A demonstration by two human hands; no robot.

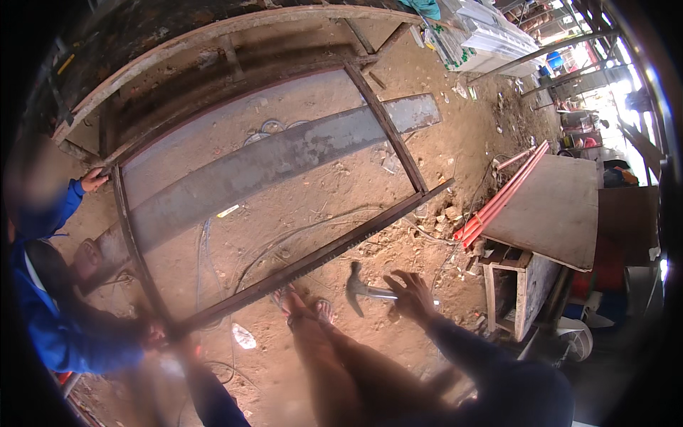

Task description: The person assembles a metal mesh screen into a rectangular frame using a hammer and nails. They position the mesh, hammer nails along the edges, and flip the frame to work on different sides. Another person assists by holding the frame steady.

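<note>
Right hand (411, 295): spread open over the hammer (363, 288), nothing pinched.
Left hand (186, 346): blurred at the metal frame (306, 262) corner, steadying it; grip state cannot be told.

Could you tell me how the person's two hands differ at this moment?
The right hand is sharp in the picture, fingers spread over the hammer handle above the dirt; the left hand is blurred, at the near corner of the metal frame. The right hand's forearm is dark-sleeved; whether the left hand grips the frame cannot be told. Both come in from the lower edge.
</note>
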